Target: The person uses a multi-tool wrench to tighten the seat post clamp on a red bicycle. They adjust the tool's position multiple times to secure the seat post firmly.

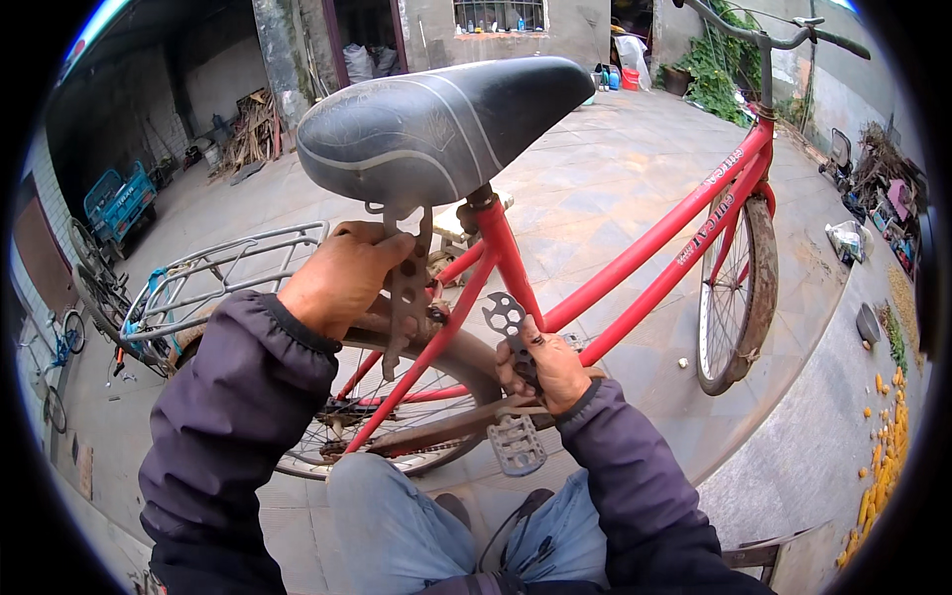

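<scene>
A red bicycle [635,293] stands in front of me, its black saddle [441,124] at the top. Just beneath the rear of the saddle, my left hand [347,273] is closed, thumb and fingers pinching a flat, brownish metal strip with holes [409,297] that hangs downward. Whether that strip is fixed to the saddle cannot be made out. My right hand [550,367] grips a dark, flat multi-hole bicycle wrench [506,315], its notched head pointing up beside the seat tube. Below this hand is the pedal [517,444].
Behind the saddle is a silver rear rack [223,283]. The rear wheel [436,377] is close to my knees. Corn cobs [883,466] lie at the right, by a concrete ledge [793,426]. A blue cart [119,206] and piled wood [253,134] stand far left.
</scene>
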Motion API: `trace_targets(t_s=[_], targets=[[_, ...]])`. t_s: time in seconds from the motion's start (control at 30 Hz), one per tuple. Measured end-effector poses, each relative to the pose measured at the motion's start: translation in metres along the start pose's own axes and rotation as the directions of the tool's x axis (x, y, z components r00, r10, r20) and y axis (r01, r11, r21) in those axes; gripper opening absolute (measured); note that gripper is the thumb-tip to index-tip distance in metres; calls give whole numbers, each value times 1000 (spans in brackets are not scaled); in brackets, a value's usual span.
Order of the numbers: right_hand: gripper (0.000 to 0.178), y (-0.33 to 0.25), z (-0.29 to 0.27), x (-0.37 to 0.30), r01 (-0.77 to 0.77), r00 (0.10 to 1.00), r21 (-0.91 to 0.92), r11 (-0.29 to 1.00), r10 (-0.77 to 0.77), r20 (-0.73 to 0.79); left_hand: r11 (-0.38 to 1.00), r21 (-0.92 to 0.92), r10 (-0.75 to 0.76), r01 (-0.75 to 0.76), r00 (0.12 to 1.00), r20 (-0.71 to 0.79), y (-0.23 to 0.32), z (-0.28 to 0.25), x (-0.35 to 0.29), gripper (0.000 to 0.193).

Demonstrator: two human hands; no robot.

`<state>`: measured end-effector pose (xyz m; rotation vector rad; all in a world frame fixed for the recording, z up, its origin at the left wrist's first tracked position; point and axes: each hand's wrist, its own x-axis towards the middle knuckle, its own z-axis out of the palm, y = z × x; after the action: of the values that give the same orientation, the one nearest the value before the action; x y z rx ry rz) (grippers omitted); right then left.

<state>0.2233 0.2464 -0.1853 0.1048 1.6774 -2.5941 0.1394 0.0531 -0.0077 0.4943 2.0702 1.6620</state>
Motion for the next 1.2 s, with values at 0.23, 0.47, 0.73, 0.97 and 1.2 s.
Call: trace_targets(t_s=[0.23,0.47,0.73,0.97,1.2], targets=[[56,-3,-10,-3,47,999,-16,999,-48,-24,987,155,16,-31,995,95,6,-15,46,21],[55,0,-2,-3,39,999,-6,999,-38,37,965,260,-14,-23,990,139,13,-35,57,23],[55,-1,-11,-5,61,998,-39,997,-60,22,914,385,-215,129,958,189,23,-11,51,23],[55,-3,-12,-5,-2,1000,-52,999,1,-27,863,504,-117,7,975,187,24,-4,63,19],[51,-1,-3,-6,-18,999,-51,999,16,-50,698,674,87,-243,962,257,10,2,107,16]])
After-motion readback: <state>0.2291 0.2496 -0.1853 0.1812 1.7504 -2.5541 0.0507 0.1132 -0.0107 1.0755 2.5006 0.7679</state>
